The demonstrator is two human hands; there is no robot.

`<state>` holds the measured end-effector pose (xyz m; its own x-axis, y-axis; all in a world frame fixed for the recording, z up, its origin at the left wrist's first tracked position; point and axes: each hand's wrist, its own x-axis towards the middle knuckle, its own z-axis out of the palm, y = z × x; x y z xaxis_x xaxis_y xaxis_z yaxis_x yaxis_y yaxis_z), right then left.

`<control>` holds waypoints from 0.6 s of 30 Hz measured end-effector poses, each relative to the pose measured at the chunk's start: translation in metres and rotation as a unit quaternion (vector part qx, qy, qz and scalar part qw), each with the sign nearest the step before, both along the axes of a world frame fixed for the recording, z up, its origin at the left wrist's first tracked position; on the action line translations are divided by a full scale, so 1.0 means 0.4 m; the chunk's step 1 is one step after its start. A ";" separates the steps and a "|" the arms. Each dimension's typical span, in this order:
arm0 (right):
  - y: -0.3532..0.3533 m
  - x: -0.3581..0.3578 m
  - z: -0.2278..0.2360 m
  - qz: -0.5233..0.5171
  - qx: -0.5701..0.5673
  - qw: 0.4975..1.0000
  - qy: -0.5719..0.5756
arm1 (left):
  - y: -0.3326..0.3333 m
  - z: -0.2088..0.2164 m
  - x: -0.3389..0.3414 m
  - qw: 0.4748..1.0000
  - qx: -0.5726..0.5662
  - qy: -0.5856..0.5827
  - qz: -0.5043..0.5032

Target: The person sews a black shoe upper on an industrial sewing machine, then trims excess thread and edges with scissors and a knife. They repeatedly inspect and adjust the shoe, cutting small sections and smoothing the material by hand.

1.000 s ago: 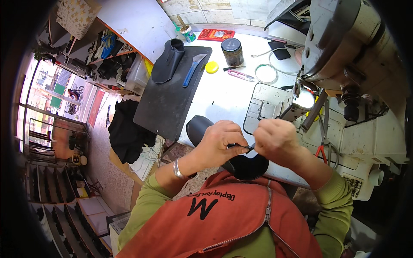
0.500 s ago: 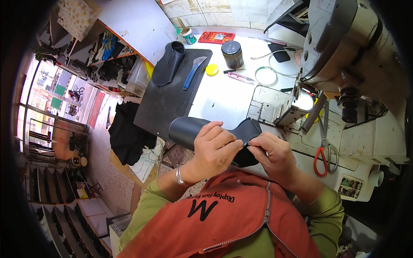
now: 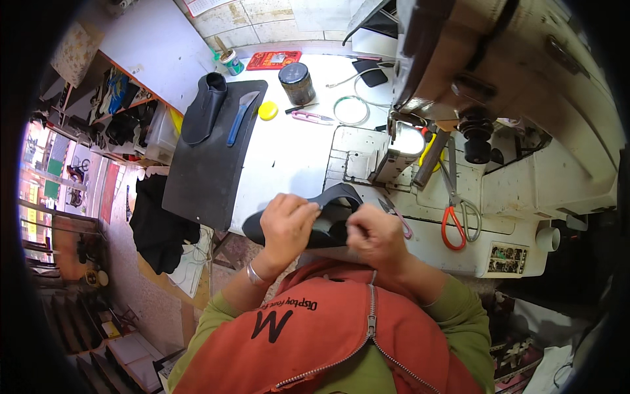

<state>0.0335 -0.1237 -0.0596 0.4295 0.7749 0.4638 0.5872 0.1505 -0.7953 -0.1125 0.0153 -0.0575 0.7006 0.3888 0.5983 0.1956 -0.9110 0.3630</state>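
Note:
A black leather shoe upper (image 3: 342, 191) is held over the front of the work table, its edge pinched in my left hand (image 3: 287, 222). The left fingers are folded over, with the thumb at the top by the edge. My right hand (image 3: 379, 235) is closed beside the upper's right part, a little apart from the left fingers. Whatever it pinches, if anything, is too small to see. Behind the right hand, a pink-handled tool (image 3: 405, 228) lies partly hidden on the table. Another black upper (image 3: 206, 108) rests on the dark cutting mat (image 3: 197, 190).
Right of my hands stands a large sewing machine (image 3: 453, 85); large scissors (image 3: 453, 226) lie on its bed. A blue-handled knife (image 3: 240, 121) is on the mat. Beyond are a yellow lid (image 3: 268, 110), a dark jar (image 3: 296, 84), pink snips (image 3: 310, 117) and a tape roll (image 3: 351, 110).
The view has swung to the right, so the table's things sit further left. My right hand has drawn away from the left fingers and turned; the left still grips the upper.

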 end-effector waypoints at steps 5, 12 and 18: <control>-0.116 0.103 -0.125 -0.138 -0.155 0.971 -0.123 | 0.013 0.008 -0.012 0.994 -0.094 -0.027 0.049; -0.154 0.102 -0.140 -0.151 -0.274 0.918 -0.244 | 0.013 -0.008 -0.040 0.918 -0.391 -0.054 0.033; -0.349 0.253 -0.157 -0.328 -0.353 0.846 -0.228 | 0.029 0.016 -0.059 0.926 -0.367 -0.082 0.014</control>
<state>0.1347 -0.2632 -0.1224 0.7756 0.5924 0.2180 0.6304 -0.7450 -0.2181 -0.1362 0.0270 -0.0511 0.6069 0.7502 0.2623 0.1028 -0.4014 0.9101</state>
